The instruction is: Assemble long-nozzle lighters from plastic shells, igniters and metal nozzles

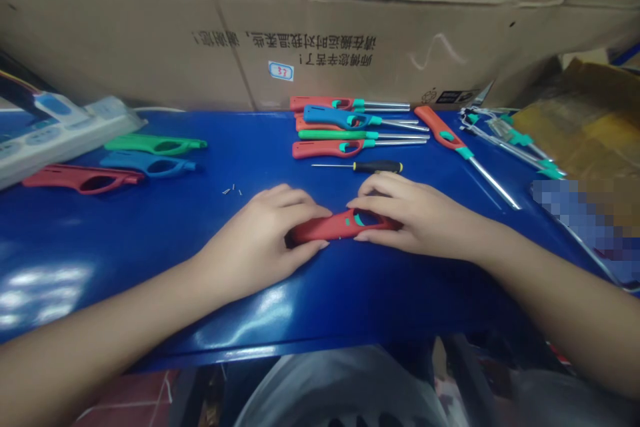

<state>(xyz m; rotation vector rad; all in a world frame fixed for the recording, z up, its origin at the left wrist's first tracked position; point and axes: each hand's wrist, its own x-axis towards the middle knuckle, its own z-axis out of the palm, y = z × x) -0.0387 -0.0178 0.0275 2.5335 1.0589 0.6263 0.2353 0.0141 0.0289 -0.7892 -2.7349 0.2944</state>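
Observation:
Between my two hands a red lighter casing [327,227] lies on the blue table, with a teal trigger showing in its opening. My left hand [280,230] wraps the handle end, thumb in front and fingers behind. At the other end my right hand [400,213] grips around the trigger opening and covers the tip. A black and yellow screwdriver [377,166] lies just behind my right hand. Several small screws [233,190] are scattered behind my left hand.
Behind lie several long-nosed lighters [327,148], with another red lighter [443,127] slanting at right. Green, blue and red casing halves [83,178] sit at left by a white power strip [75,123]. Metal rods with teal parts [520,140] lie far right. A cardboard box [150,47] stands behind.

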